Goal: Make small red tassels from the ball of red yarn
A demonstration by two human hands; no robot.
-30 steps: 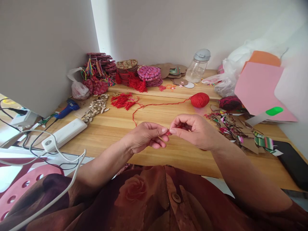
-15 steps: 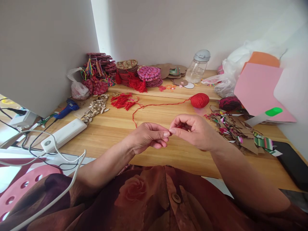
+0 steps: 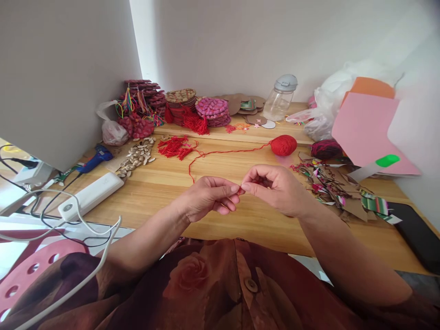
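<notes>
My left hand (image 3: 211, 195) and my right hand (image 3: 275, 188) meet over the middle of the wooden table, fingertips almost touching. Each pinches thumb against forefinger, and a little red yarn (image 3: 233, 151) shows between the tips. That yarn runs from a red ball (image 3: 283, 145) behind my right hand, across the wood, and down behind my left hand. How it passes through the fingers is hidden. Beyond my left hand lies a heap of red tassels (image 3: 173, 147).
Pumpkin-seed-like shells (image 3: 135, 158), a blue glue gun (image 3: 94, 158) and a white power bank (image 3: 91, 196) lie at left. Stacked decorated discs (image 3: 213, 112) and a clear bottle (image 3: 279, 101) stand behind. Cardboard scraps (image 3: 338, 188) and a black phone (image 3: 415, 236) are at right.
Both hands stay pinched together, with the fingertips shifted very slightly and a bit more red yarn showing between them. The whole view has moved slightly.
</notes>
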